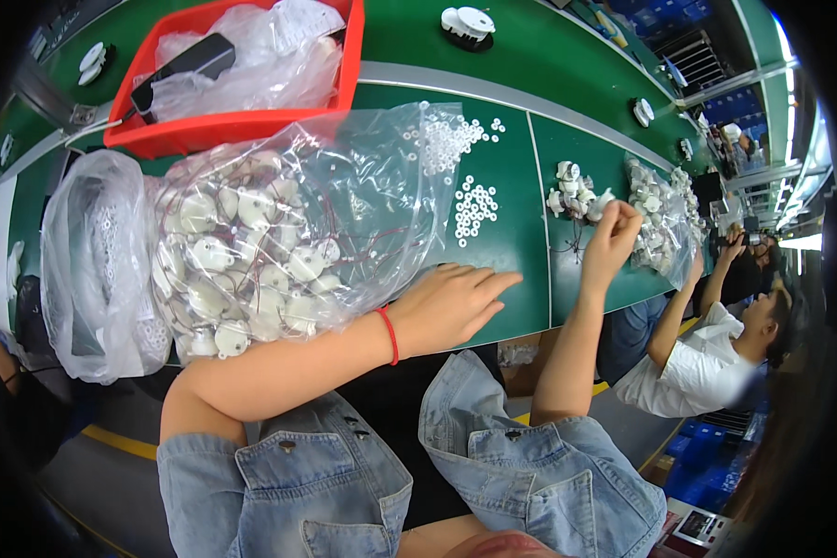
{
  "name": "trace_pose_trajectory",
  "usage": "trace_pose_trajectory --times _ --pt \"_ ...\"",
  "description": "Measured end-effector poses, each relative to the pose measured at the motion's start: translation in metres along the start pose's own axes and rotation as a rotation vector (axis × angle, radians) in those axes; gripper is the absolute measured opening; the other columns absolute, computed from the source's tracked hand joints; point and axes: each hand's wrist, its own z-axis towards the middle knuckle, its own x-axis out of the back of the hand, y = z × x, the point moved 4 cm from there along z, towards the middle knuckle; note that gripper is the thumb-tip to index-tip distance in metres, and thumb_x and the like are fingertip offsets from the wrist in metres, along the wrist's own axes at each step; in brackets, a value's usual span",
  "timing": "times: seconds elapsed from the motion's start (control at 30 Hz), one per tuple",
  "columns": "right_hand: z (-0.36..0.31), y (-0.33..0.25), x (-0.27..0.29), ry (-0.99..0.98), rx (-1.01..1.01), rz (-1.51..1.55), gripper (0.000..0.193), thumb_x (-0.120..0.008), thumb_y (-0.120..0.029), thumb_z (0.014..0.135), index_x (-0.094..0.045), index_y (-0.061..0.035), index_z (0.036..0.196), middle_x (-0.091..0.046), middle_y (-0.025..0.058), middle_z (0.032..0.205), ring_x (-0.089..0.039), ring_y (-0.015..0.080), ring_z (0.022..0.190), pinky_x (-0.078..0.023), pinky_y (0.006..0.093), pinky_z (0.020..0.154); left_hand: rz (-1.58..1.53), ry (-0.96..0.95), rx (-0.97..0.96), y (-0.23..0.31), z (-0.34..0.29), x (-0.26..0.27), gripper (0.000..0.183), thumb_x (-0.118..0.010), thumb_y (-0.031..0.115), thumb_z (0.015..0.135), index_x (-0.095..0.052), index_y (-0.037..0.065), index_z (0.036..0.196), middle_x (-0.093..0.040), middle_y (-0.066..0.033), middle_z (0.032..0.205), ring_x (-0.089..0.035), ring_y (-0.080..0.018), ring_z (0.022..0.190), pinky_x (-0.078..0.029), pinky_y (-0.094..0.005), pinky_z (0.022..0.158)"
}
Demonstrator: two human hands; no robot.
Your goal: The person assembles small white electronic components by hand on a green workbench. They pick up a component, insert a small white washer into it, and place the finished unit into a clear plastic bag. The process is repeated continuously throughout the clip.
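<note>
My left hand (458,296) lies at the front edge of the green worktable, palm down with fingers stretched out and nothing in it. Just beyond it are small white plastic rings (475,212), loose on the table. Beside its wrist spreads a clear plastic bag (372,219) of round white parts with thin dark red wires (216,254). My right hand (614,232) is raised to the right, fingers curled together. It is close to a small pile of white parts with wires (575,191). Whatever its fingers pinch, if anything, is hidden.
A red bin (242,119) with plastic bags and a black box stands at the back left. Another clear bag (107,270) holds white rings. White assemblies on black bases (468,28) sit on the green strip behind. A co-worker (693,372) sits at the right beside bagged parts (656,223).
</note>
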Motion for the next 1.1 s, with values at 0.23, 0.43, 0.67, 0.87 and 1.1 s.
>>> trace_pose_trajectory --times 0.23,0.43,0.67,0.87,1.1 --pt "0.068 0.134 0.002 -0.203 -0.288 -0.327 0.042 -0.064 -0.039 0.094 -0.063 0.0035 0.089 -0.063 0.0119 0.078 -0.057 0.019 0.075 -0.048 0.0346 0.073 0.071 -0.131 -0.114 -0.006 -0.002 -0.008 0.021 -0.058 0.018 0.093 -0.066 0.008 0.109 -0.063 -0.0088 0.089 -0.063 -0.0271 0.088 -0.048 -0.0396 0.081" --pt "0.07 0.114 0.004 -0.166 -0.142 -0.482 0.05 -0.056 -0.048 0.097 -0.065 0.0009 0.101 -0.068 0.0169 0.093 -0.064 0.0293 0.087 -0.048 0.0419 0.081 0.137 -0.154 -0.124 -0.004 -0.006 -0.01 0.017 -0.059 0.018 0.091 -0.069 0.01 0.102 -0.063 -0.0049 0.087 -0.061 -0.0241 0.09 -0.047 -0.0375 0.082" --pt "-0.032 -0.139 -0.081 -0.593 0.555 0.078 0.013 -0.062 -0.001 0.088 -0.067 -0.0022 0.1 -0.064 0.0157 0.096 -0.062 0.0314 0.087 -0.051 0.0368 0.076 0.178 -0.202 -0.119 -0.003 -0.007 -0.011 0.012 -0.059 0.014 0.088 -0.067 0.007 0.092 -0.064 -0.0074 0.086 -0.062 -0.0251 0.089 -0.048 -0.0386 0.08" --pt "-0.099 -0.209 -0.141 -1.309 0.674 0.269 0.027 -0.071 -0.006 0.081 -0.068 -0.0056 0.107 -0.06 0.0146 0.091 -0.062 0.0339 0.089 -0.052 0.0406 0.075 -0.081 -0.122 -0.1 -0.01 -0.01 -0.024 0.02 -0.053 0.01 0.09 -0.066 -0.003 0.097 -0.067 -0.0199 0.092 -0.065 -0.0355 0.086 -0.05 -0.0433 0.078" --pt "-0.118 -0.227 -0.155 -1.519 0.541 0.254 0.041 -0.071 -0.017 0.084 -0.06 -0.0099 0.124 -0.059 0.0158 0.105 -0.061 0.0371 0.093 -0.051 0.0425 0.082 -0.131 -0.244 -0.047 -0.013 -0.016 -0.03 0.026 -0.051 0.011 0.092 -0.064 -0.004 0.108 -0.068 -0.0208 0.099 -0.065 -0.0357 0.093 -0.05 -0.0423 0.083"
